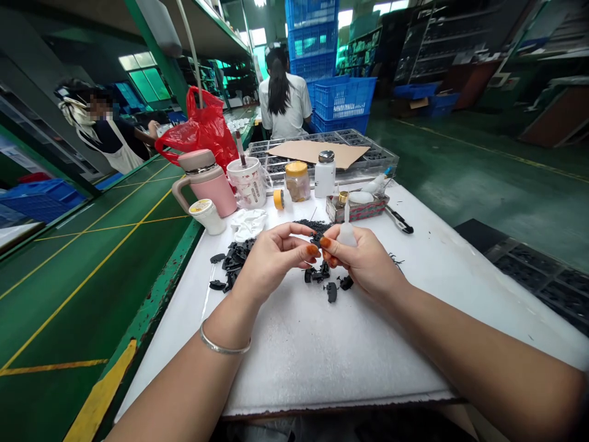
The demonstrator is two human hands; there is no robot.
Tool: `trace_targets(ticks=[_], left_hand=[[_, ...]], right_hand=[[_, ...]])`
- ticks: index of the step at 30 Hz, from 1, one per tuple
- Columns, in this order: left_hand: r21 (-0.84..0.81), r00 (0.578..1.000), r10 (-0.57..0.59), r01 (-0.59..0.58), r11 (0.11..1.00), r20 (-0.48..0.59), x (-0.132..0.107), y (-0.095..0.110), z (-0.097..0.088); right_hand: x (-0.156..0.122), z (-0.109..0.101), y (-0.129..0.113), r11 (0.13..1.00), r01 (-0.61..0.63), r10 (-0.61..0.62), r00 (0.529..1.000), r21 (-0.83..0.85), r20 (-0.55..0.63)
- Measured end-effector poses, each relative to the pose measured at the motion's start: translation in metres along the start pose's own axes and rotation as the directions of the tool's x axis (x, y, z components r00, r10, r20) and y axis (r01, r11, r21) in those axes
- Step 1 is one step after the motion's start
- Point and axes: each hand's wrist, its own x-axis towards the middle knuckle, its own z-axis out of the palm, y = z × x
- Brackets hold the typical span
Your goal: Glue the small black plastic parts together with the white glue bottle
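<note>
Over the middle of the white tabletop (294, 350), my left hand (278, 252) and my right hand (365, 255) meet fingertip to fingertip. A small black plastic part (316, 237) sits between them, pinched by my left fingers and touched by my right thumb and forefinger. My right hand also holds a white squeeze bottle (348, 234), its thin nozzle pointing up. Several black parts (331, 292) lie loose below my hands. A heap of black parts (235, 258) lies by my left hand, and a pile of tiny black pieces (306, 224) lies behind my fingers.
A pink mug (214, 190), a white tub (208, 216), a yellow-lidded jar (297, 182), a pump bottle (325, 175) and a small box (359, 207) line the back. A black-handled cutter (399, 220) lies right. A green conveyor (92, 264) runs left. Two people work beyond.
</note>
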Motion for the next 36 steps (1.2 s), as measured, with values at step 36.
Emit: trace_targets(ticks=[36], left_hand=[[-0.316, 0.992, -0.13, 0.121, 0.941, -0.006, 0.002, -0.006, 0.006]], right_hand=[[-0.02, 0.01, -0.016, 0.823, 0.29, -0.373, 0.924, -0.488, -0.081]])
